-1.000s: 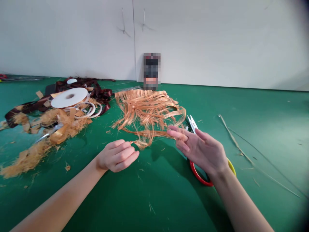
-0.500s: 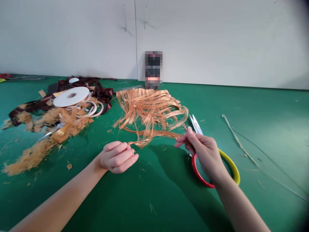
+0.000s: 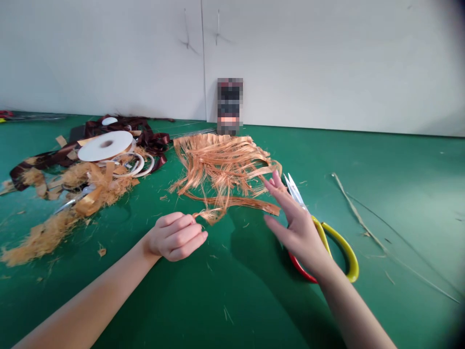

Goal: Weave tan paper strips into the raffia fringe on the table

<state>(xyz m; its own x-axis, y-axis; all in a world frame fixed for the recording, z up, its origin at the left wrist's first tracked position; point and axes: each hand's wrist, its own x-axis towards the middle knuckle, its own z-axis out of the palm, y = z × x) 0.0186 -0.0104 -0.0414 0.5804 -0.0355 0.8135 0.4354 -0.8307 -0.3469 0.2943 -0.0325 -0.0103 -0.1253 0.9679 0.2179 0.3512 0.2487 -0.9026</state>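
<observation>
My left hand [image 3: 180, 236] is closed, pinching the end of a frayed tan ribbon strip [image 3: 212, 215]. From there the strip runs toward a fringed pile of frayed ribbon pieces [image 3: 221, 160] farther back. A flat ribbon end [image 3: 267, 206] lies to the right, apart from my fingers. My right hand [image 3: 296, 225] is open with its fingers spread, and nothing shows in it. It hovers over the scissors [image 3: 347, 247], partly hiding their red and yellow handles. The scissor blades point away from me, beside the pile.
On the left, a white spool [image 3: 106, 146] sits among dark brown ribbon [image 3: 150, 140] and fuzzy tan scraps [image 3: 39, 237]. A blurred-out upright object [image 3: 230, 106] leans on the white wall [image 3: 327, 63]. Thin stalks [image 3: 358, 213] lie at right on the green table [image 3: 181, 300].
My right hand has let go of the ribbon's flat end and opened, its fingers reaching up toward the pile. My left hand keeps its pinch in the same spot.
</observation>
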